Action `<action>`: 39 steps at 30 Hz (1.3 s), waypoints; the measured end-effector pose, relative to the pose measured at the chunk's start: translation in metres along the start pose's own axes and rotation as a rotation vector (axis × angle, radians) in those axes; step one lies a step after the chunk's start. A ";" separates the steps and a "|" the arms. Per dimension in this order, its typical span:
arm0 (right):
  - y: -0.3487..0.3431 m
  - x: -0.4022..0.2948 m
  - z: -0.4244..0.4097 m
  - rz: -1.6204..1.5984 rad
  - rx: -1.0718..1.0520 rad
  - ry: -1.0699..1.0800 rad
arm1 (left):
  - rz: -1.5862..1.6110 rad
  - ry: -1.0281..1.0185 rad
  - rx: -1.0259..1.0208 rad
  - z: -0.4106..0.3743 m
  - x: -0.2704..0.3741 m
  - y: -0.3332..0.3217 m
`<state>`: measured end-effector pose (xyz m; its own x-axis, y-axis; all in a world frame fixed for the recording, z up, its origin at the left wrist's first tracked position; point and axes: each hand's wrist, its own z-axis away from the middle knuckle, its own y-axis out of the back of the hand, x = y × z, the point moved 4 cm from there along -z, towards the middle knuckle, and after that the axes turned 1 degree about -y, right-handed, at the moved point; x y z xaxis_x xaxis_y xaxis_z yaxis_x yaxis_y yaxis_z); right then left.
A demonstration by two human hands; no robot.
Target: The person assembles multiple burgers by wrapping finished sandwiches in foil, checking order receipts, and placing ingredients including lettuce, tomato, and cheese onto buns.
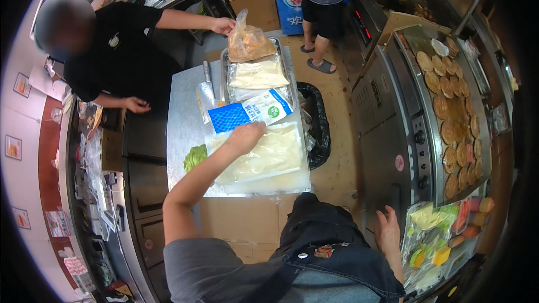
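My left hand (247,136) is on a blue and white plastic food package (248,111), its fingers closed at the package's lower edge. Under that hand lies a clear bag of flat, pale sheets (269,151) on the metal table. My right hand (387,227) hangs beside the griddle unit, fingers apart, with nothing seen in it. A metal tray (290,92) beyond the package holds a pale wrapped packet (259,74) and a plastic bag of orange-brown food (250,44). A cleaver (206,92) and a lettuce leaf (195,158) lie at the table's left.
A co-worker (122,38) at the left has one hand at the orange-brown food's bag. Another person (322,4) stands at the far end. A griddle with many round patties (448,130) is at the right, above trays of vegetables (425,240). A black-lined bin (322,134) stands beside the table.
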<state>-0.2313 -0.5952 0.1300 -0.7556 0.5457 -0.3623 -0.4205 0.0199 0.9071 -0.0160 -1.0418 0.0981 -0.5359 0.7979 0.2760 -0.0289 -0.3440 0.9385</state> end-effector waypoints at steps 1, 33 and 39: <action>-0.003 0.004 0.004 0.014 0.000 -0.007 | -0.016 -0.024 0.132 -0.006 -0.001 0.001; 0.037 0.093 0.067 -1.183 0.522 -0.077 | 0.712 -0.205 -1.111 -0.036 0.445 -0.047; -0.024 0.181 0.204 -2.101 0.542 -0.538 | 0.464 -0.794 -1.248 0.036 0.622 -0.148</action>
<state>-0.2551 -0.3262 0.0862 0.6552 -0.4516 -0.6057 0.0124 0.8080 -0.5891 -0.3146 -0.4773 0.1381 -0.1389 0.4180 0.8978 -0.8700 -0.4846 0.0910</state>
